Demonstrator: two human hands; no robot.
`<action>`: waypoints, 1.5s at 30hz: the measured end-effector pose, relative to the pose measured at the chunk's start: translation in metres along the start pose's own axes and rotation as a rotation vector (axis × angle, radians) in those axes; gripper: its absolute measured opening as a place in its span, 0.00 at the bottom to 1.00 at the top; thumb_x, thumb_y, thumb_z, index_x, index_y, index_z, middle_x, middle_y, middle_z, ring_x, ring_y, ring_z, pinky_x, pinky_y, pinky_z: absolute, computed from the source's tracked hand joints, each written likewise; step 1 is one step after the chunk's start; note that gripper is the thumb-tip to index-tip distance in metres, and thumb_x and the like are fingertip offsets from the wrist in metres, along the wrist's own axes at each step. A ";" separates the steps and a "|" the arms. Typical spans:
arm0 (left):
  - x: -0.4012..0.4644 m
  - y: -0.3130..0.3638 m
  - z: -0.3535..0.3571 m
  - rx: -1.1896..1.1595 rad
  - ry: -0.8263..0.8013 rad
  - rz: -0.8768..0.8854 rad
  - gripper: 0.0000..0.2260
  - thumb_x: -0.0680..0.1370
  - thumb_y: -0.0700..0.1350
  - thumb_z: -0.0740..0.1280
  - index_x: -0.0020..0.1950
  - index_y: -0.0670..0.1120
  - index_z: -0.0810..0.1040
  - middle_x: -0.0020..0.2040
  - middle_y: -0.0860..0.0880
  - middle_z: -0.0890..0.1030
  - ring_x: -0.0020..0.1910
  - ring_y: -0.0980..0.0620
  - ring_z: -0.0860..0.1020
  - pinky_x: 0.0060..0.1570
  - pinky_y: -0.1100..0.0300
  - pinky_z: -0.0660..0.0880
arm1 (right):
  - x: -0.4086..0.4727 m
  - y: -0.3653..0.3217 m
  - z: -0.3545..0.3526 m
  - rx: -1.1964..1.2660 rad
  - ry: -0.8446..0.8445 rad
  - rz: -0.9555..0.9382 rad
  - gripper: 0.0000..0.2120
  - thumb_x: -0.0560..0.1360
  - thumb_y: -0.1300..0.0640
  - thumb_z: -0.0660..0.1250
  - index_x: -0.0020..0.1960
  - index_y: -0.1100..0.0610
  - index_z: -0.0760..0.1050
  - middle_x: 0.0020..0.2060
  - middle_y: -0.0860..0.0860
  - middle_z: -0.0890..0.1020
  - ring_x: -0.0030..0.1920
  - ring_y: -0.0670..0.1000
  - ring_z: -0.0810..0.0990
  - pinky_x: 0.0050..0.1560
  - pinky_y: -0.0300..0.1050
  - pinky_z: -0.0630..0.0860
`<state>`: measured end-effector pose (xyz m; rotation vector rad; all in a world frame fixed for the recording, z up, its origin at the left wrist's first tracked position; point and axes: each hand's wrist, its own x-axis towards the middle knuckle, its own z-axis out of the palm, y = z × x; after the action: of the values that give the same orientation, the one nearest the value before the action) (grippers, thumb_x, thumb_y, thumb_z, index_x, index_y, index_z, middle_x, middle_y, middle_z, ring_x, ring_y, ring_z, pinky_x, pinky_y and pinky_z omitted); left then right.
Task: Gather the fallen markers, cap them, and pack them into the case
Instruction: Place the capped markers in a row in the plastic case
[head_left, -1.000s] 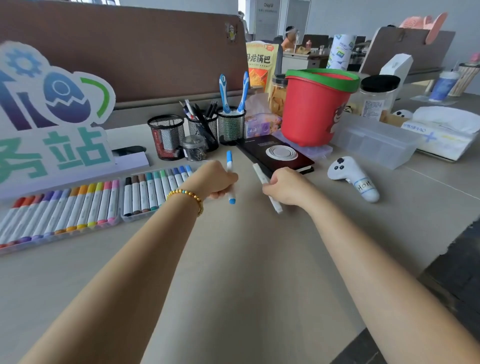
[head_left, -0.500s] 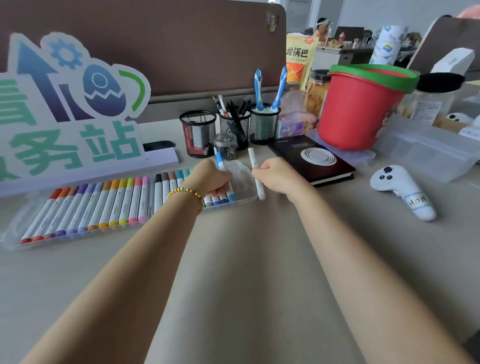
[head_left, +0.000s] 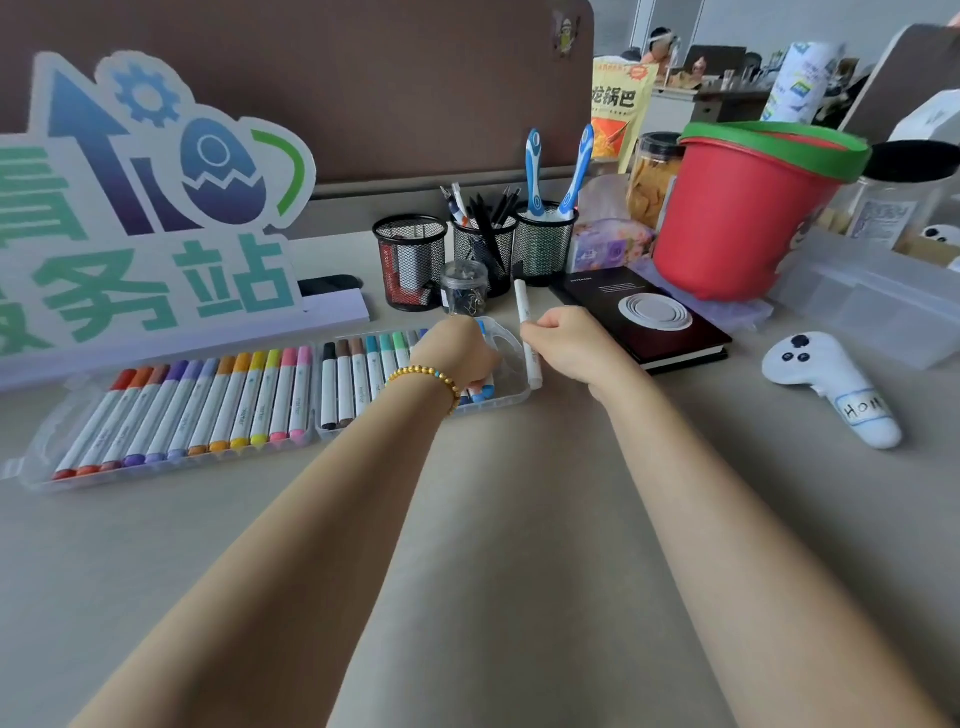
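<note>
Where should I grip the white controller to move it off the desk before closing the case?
Grip the white controller around its narrow labelled handle, coming from above. It lies flat on the table, apart from other things, and that tapered lower part looks slimmer than the button-bearing head.

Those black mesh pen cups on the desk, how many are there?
3, side by side behind the marker case: the left cup, the middle cup full of pens, the right cup holding two blue toothbrushes. None seems hidden.

Marker case (head_left: 166, 470) lies open on the desk (head_left: 519, 519), before the sign (head_left: 150, 218); three mesh cups (head_left: 410, 262) stand behind its right half; notebook (head_left: 644, 317) to the right; bucket (head_left: 748, 208) behind notebook; controller (head_left: 831, 384) farthest right
</note>
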<state>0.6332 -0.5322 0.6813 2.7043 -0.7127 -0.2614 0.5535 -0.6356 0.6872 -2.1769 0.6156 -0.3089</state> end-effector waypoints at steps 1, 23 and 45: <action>0.000 0.000 0.001 0.018 0.018 0.009 0.16 0.77 0.46 0.62 0.30 0.42 0.70 0.22 0.51 0.72 0.26 0.54 0.70 0.27 0.64 0.67 | 0.000 0.000 -0.001 0.009 0.004 0.003 0.12 0.74 0.53 0.62 0.33 0.54 0.67 0.29 0.50 0.66 0.30 0.49 0.63 0.33 0.43 0.58; -0.002 -0.013 0.010 0.252 0.272 0.152 0.18 0.80 0.53 0.56 0.58 0.39 0.71 0.57 0.41 0.76 0.57 0.41 0.74 0.46 0.53 0.70 | 0.004 0.005 -0.002 0.067 -0.009 0.000 0.09 0.74 0.53 0.61 0.37 0.55 0.68 0.34 0.52 0.69 0.36 0.50 0.66 0.38 0.43 0.61; -0.010 -0.036 0.026 0.183 0.093 0.227 0.21 0.83 0.50 0.46 0.76 0.48 0.56 0.77 0.51 0.54 0.76 0.48 0.49 0.73 0.44 0.44 | 0.007 0.007 0.016 -0.203 0.002 0.004 0.17 0.75 0.49 0.61 0.29 0.54 0.67 0.39 0.54 0.75 0.48 0.54 0.69 0.40 0.44 0.67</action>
<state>0.6344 -0.5043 0.6449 2.7488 -1.0515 -0.0148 0.5641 -0.6329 0.6722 -2.3688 0.6771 -0.2560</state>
